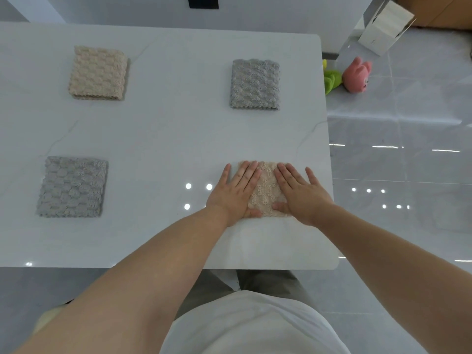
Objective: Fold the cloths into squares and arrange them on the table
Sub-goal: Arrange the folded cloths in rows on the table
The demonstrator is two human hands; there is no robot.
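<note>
A folded beige cloth (pixel 267 190) lies near the front right of the white table (pixel 163 139). My left hand (pixel 235 192) rests flat on its left half, fingers spread. My right hand (pixel 298 194) lies flat on its right half, fingers spread too. Both palms press down and hide most of the cloth. Three other folded squares lie apart on the table: a beige cloth (pixel 98 72) at the far left, a grey cloth (pixel 255 84) at the far right, and a grey cloth (pixel 72 186) at the near left.
The table's right edge (pixel 329 154) runs just beside my right hand. On the glossy floor to the right lie a pink plush toy (pixel 356 75) and a green toy (pixel 330 80). A white box (pixel 383 29) stands further back.
</note>
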